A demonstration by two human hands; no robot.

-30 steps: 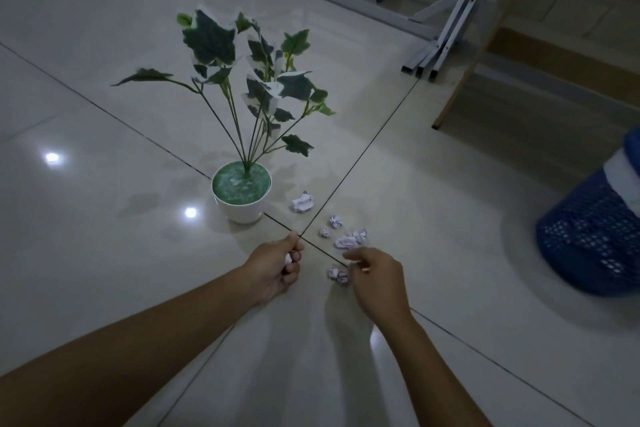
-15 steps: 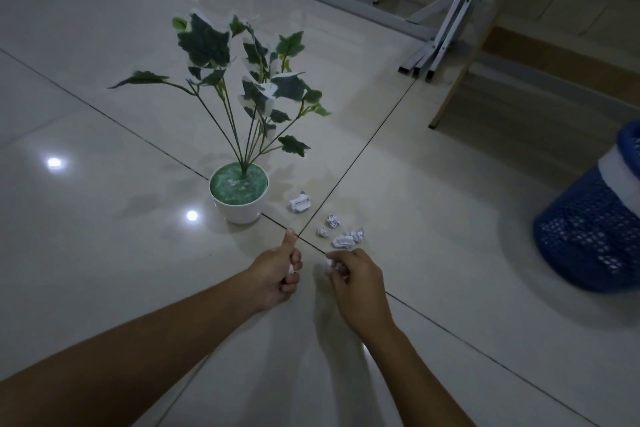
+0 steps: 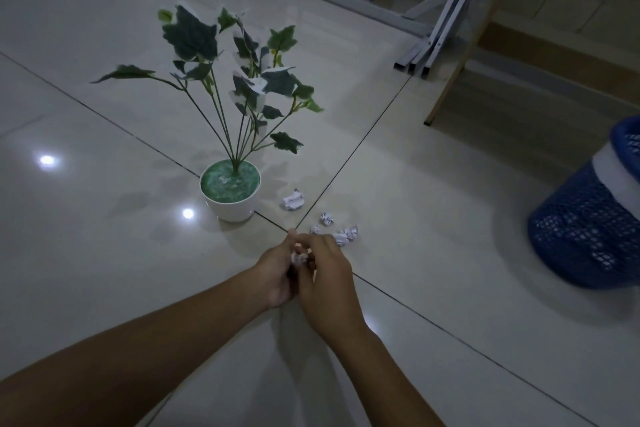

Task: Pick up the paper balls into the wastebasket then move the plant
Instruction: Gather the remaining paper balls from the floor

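Your blue mesh wastebasket [image 3: 585, 225] stands far to the right of the potted plant [image 3: 231, 135], partly cut off by the frame edge, with a white band around its upper wall; you cannot see what is inside it from here. The plant's white round pot [image 3: 231, 208] holds a green filling, and thin stems rise from it to green-and-white lobed leaves. Just right of the pot, on the glossy floor tiles [image 3: 104, 253], lies one crumpled paper ball [image 3: 293, 200], white with dark print marks. Farther right of the pot and a little nearer to you sit three smaller paper balls [image 3: 337, 230] in a loose cluster, the rightmost looking like two scraps pressed together. Your left hand [image 3: 275, 270] and right hand [image 3: 327, 274] meet in front of the pot, touching each other, fingers curled around a small crumpled paper wad [image 3: 298, 257] pinched between them; which hand bears the hold you cannot tell. Well behind the plant, to the right, grey metal frame legs [image 3: 433, 42] rest on the floor beside a slanted wooden leg [image 3: 460, 55].
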